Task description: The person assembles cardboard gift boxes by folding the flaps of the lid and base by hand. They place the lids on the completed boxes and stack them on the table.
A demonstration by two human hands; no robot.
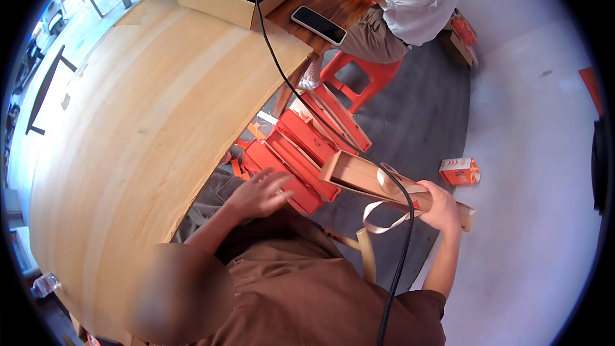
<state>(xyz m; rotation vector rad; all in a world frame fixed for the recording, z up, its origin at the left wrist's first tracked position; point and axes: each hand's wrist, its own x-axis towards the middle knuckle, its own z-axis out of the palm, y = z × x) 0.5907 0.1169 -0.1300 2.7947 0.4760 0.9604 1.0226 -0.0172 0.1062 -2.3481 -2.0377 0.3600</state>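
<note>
My right hand [442, 208] is closed around the far right end of a long, narrow brown cardboard box [362, 172], which is open along its upper side. A pale ribbon [379, 223] hangs in a loop beside the box, near my fingers. To the left, my left hand [262, 193] is held in the air with its fingers stretched and apart, slightly blurred, with nothing in it. It is close to several long red boxes [282, 170] lying low beside the table edge.
A wooden table [147, 109] fills the left side, with an open carton [211, 3] and a phone [318, 24] at its far end. A black cable [275, 57] crosses my view. Another person sits on a red stool [362, 77]. An orange-and-white carton [459, 172] stands by the wall.
</note>
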